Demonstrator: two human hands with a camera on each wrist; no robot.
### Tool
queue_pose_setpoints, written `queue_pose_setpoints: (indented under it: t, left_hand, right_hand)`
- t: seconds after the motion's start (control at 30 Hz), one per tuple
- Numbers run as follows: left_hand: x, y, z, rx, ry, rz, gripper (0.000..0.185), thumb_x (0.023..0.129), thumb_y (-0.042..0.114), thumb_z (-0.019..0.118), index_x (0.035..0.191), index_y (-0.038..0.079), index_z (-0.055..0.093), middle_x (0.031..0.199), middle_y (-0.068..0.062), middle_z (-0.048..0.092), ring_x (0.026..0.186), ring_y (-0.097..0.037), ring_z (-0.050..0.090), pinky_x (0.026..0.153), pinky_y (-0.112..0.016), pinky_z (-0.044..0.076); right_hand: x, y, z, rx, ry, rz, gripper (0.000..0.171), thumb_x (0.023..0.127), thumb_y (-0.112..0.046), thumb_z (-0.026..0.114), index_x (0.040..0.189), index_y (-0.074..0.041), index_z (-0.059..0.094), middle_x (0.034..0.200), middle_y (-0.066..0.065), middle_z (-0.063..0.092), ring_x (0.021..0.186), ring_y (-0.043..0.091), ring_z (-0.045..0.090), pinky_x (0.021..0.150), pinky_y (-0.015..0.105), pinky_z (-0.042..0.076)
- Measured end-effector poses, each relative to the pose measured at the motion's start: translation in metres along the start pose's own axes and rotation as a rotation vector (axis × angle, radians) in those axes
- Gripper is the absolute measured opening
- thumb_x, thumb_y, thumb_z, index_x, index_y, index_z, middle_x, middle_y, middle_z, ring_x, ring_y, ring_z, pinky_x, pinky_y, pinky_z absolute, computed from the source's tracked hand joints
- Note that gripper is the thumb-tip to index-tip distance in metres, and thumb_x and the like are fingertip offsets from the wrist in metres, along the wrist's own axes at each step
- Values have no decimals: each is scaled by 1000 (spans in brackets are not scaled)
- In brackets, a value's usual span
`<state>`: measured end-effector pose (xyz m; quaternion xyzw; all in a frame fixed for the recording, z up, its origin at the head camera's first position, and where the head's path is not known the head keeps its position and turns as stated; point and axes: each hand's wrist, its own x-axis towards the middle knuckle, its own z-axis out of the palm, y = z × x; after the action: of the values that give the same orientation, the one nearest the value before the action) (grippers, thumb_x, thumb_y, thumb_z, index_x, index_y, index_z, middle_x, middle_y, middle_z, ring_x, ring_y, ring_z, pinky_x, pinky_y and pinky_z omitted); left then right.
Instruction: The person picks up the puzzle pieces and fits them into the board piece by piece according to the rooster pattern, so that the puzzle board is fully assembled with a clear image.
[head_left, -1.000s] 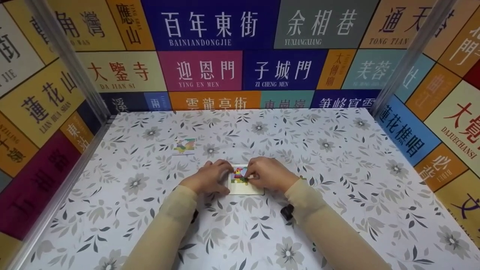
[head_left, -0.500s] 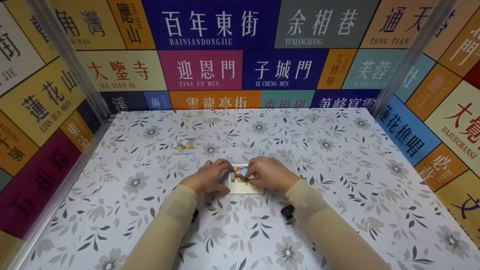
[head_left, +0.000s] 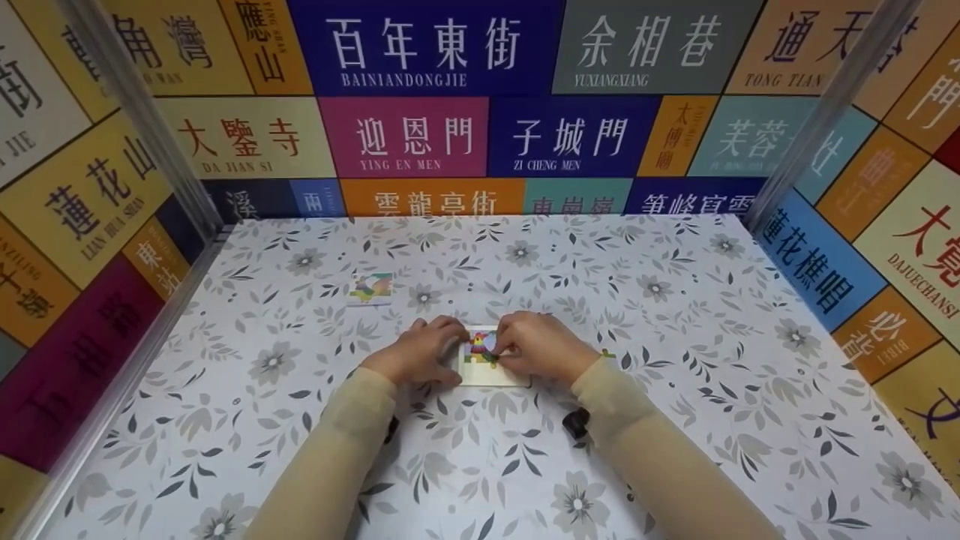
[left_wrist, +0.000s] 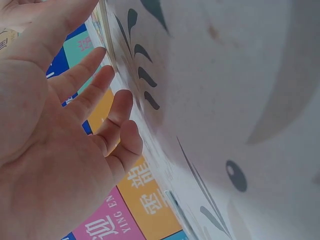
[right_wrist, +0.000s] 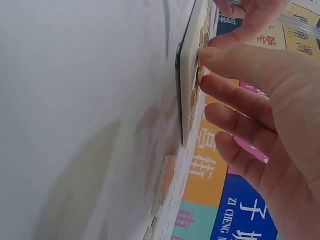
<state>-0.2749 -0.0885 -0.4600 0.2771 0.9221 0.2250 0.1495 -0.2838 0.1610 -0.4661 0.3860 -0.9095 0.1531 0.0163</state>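
Note:
A small cream puzzle board [head_left: 495, 377] lies flat mid-table, with joined picture pieces [head_left: 475, 343] in its upper part showing a colourful bird. At the board's left edge rests my left hand [head_left: 421, 354], thumb near the lower corner and fingers by the upper one. In the left wrist view the left hand's [left_wrist: 65, 130] fingers are loosely extended. My right hand [head_left: 544, 347] pinches a puzzle piece [right_wrist: 201, 75] between thumb and index finger at the board's surface; most of that piece is hidden. The right hand's [right_wrist: 255, 110] other fingers are spread loosely.
A small colourful picture card [head_left: 370, 289] lies on the table farther back to the left. Right of the right hand, a loose puzzle piece [head_left: 607, 354] shows partly behind the wrist. Loose pieces [right_wrist: 164, 184] also lie beyond the board. Printed panels [head_left: 431, 56] wall in the table [head_left: 480, 465].
Both hands stay in nearly the same place on the board. The whole head view shifts very slightly; nothing is let go or newly taken.

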Motion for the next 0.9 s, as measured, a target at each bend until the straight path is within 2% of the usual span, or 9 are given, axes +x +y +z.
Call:
queue_pose_setpoints:
  t: [0.43, 0.77, 0.9]
  left_hand:
    - [2, 0, -1, -2, -7, -8, 59, 86, 22, 84, 139, 12, 59, 154, -7, 47, 128, -40, 45, 112, -56, 38]
    - [2, 1, -1, -30, -29, -62, 60, 87, 24, 84, 140, 17, 59, 157, -3, 44, 140, -39, 40, 118, -54, 33]
    - [1, 2, -1, -41, -31, -77, 61, 86, 24, 85, 141, 18, 59, 158, -1, 42, 143, -37, 38, 120, -53, 32]
  right_hand:
    - [-1, 2, 0, 42, -27, 52, 12, 90, -17, 78, 101, -18, 83, 97, -3, 70, 80, 11, 59, 74, 31, 52]
    - [-18, 7, -15, 92, -22, 142, 18, 88, -17, 77, 105, -20, 83, 98, -3, 70, 79, 16, 61, 73, 32, 50]
    - [-27, 12, -19, 83, -24, 169, 15, 89, -19, 78, 104, -18, 83, 100, -4, 71, 84, 14, 62, 77, 33, 52]
